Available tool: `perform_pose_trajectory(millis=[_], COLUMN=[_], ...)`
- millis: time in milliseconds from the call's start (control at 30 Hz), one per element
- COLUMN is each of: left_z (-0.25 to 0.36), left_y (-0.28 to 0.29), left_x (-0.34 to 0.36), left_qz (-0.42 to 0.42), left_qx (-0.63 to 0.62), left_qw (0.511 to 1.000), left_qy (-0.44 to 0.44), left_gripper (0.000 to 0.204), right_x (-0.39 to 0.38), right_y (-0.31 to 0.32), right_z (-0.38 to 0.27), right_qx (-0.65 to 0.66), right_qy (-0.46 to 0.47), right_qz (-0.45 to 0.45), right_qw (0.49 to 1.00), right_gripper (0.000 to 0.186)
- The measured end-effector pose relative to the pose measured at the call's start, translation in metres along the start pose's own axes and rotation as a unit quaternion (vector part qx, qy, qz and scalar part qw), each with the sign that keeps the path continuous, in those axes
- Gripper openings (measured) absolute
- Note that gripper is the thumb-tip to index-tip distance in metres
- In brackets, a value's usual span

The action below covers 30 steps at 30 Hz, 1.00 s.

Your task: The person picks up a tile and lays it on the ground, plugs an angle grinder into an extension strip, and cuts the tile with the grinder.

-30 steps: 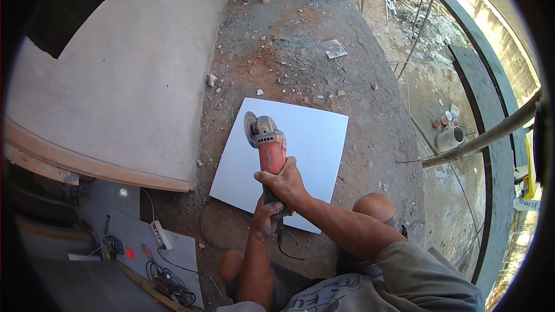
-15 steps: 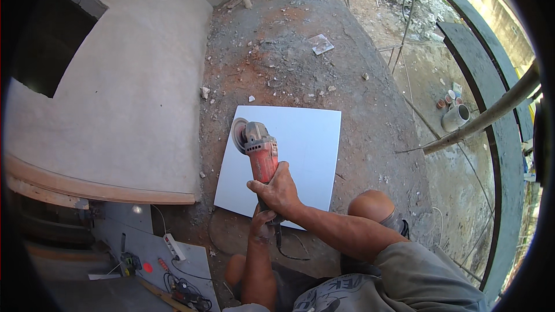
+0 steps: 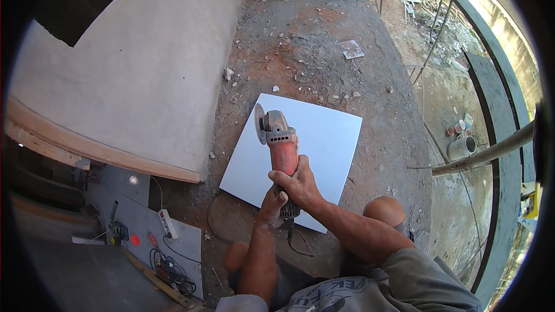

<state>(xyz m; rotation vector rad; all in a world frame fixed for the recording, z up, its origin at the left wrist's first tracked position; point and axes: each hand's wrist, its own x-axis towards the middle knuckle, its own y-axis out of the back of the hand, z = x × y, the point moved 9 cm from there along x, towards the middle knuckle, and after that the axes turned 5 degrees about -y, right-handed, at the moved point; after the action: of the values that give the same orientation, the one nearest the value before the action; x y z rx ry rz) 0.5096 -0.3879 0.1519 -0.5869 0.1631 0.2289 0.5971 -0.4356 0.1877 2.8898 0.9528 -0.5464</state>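
Observation:
My right hand (image 3: 299,184) is wrapped round the red and grey body of an angle grinder (image 3: 283,153), and my left hand (image 3: 272,207) grips its dark rear handle just below. The grinder's disc (image 3: 259,123) points up the picture, over the upper-left part of a white square panel (image 3: 335,144) lying on the rough floor. Whether the disc touches the panel I cannot tell. A black cord (image 3: 293,240) trails from the grinder's back toward my knees.
A plastered wall (image 3: 127,75) rises at the left. Below it lie a power strip (image 3: 168,224), tools and cords on a grey board (image 3: 185,232). Rubble strews the floor (image 3: 300,34). A metal railing, a pole (image 3: 503,144) and buckets (image 3: 461,148) are at the right.
The view swung left and back. The grinder, tilted more to the left half a second ago, is straighter now, its disc near the panel's upper-left edge. Both hands keep their grip.

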Motion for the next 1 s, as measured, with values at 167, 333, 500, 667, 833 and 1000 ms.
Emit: perform_pose_trajectory(millis=[167, 333, 500, 667, 833, 1000], left_z=[0.015, 0.020, 0.013, 0.004, 0.002, 0.007], left_y=[0.005, 0.000, 0.003, 0.003, 0.000, 0.001], left_x=[-0.008, -0.015, -0.013, -0.007, -0.003, -0.005], left_qz=[0.034, 0.033, 0.058, 0.073, 0.063, 0.065], left_qx=[0.027, -0.031, -0.046, -0.055, -0.055, -0.053], left_qw=[0.997, 0.996, 0.995, 0.995, 0.996, 0.996], left_qy=[-0.059, -0.074, -0.070, -0.051, -0.041, -0.041], left_gripper=[0.100, 0.092, 0.083, 0.075, 0.073, 0.073], right_x=[-0.004, -0.012, -0.008, -0.002, 0.002, 0.005], right_y=[-0.020, -0.021, -0.016, -0.006, -0.003, -0.011], right_z=[0.001, -0.009, -0.013, -0.004, -0.002, -0.004], right_qx=[0.013, -0.009, -0.018, -0.030, -0.007, -0.003], right_qy=[0.007, 0.029, 0.046, 0.030, 0.021, 0.016], right_qz=[-0.052, -0.021, -0.006, 0.019, 0.007, -0.016], right_qw=[0.999, 0.999, 0.999, 0.999, 1.000, 1.000], right_gripper=[0.071, 0.082, 0.079, 0.076, 0.071, 0.069])
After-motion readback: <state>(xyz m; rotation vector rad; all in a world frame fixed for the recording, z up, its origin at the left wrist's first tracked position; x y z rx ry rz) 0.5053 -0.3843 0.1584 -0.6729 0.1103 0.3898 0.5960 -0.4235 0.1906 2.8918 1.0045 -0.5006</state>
